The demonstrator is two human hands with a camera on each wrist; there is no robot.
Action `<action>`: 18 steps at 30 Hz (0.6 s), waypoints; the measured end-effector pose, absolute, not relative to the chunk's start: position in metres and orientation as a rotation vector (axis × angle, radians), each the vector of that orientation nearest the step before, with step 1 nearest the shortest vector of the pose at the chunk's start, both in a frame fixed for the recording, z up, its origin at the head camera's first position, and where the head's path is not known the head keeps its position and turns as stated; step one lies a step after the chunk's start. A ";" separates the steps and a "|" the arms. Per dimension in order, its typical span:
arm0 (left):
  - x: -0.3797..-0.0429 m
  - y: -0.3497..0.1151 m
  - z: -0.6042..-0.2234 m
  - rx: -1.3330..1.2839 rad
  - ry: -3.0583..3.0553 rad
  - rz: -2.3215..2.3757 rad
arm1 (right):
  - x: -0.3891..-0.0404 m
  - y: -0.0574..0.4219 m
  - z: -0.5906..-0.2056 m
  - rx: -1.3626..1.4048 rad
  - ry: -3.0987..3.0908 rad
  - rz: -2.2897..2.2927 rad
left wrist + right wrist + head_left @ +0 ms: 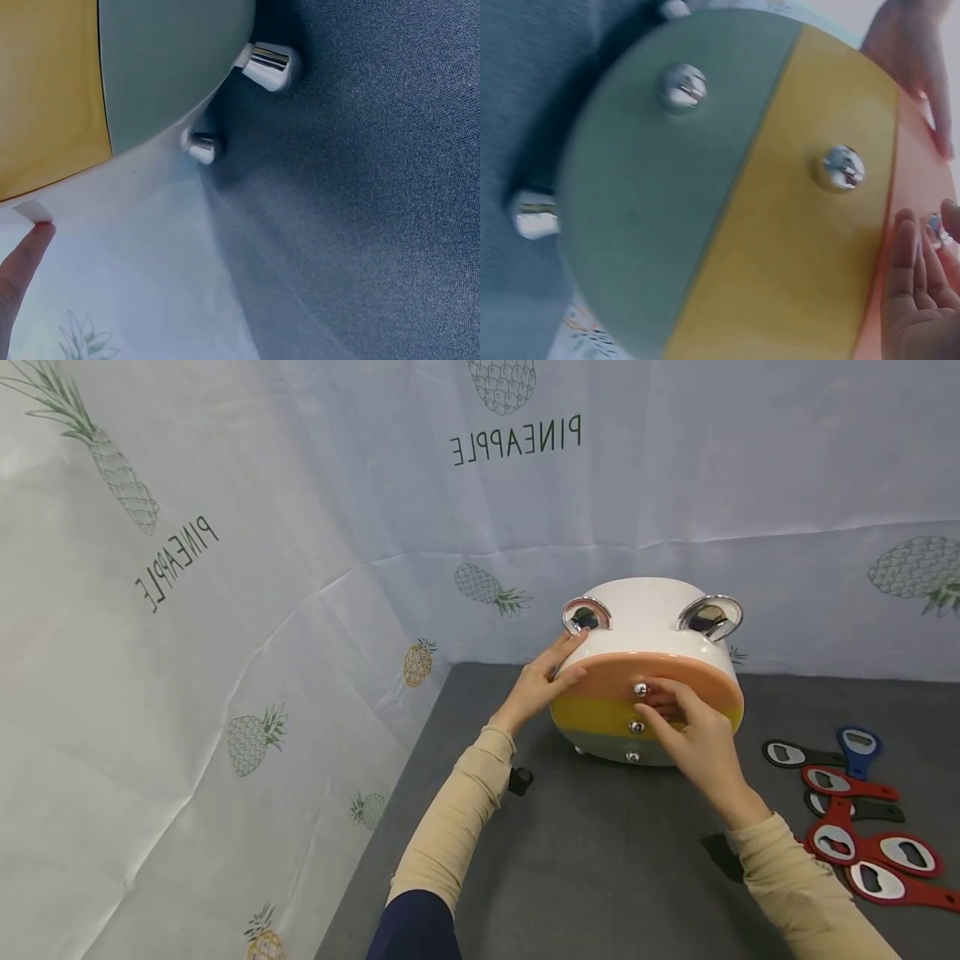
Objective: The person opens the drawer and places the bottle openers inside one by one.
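Observation:
A small white drawer cabinet (645, 610) with a rounded body and two chrome-rimmed eyes stands on the grey table. Its front has an orange drawer (603, 681), a yellow drawer (802, 195) and a grey-green drawer (667, 195), each with a round chrome knob. My left hand (534, 689) rests on the cabinet's left side, fingers stretched toward the left eye and thumb at the orange drawer's edge. My right hand (705, 747) is at the top knob (641, 690), thumb and fingers spread apart close beside it. All the drawers sit flush.
Several bottle openers (832, 842), red, black and blue, lie overlapping on the table's right side. A small black object (520, 781) is beside the left forearm. A pineapple-print curtain (300, 610) hangs behind and to the left. Short chrome feet (271, 67) carry the cabinet.

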State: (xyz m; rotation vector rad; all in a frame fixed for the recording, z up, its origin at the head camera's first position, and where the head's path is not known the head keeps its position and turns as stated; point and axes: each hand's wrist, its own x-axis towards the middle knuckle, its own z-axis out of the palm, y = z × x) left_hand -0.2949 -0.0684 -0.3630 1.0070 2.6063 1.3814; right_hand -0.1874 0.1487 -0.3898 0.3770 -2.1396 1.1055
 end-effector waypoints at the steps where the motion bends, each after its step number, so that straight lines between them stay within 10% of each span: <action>1: -0.292 -0.068 -0.360 1.003 2.600 1.379 | -0.186 0.149 -0.393 0.373 -2.142 1.115; 18: -0.277 -0.068 -0.348 0.992 2.605 1.382 | -0.188 0.151 -0.437 0.379 -2.256 1.091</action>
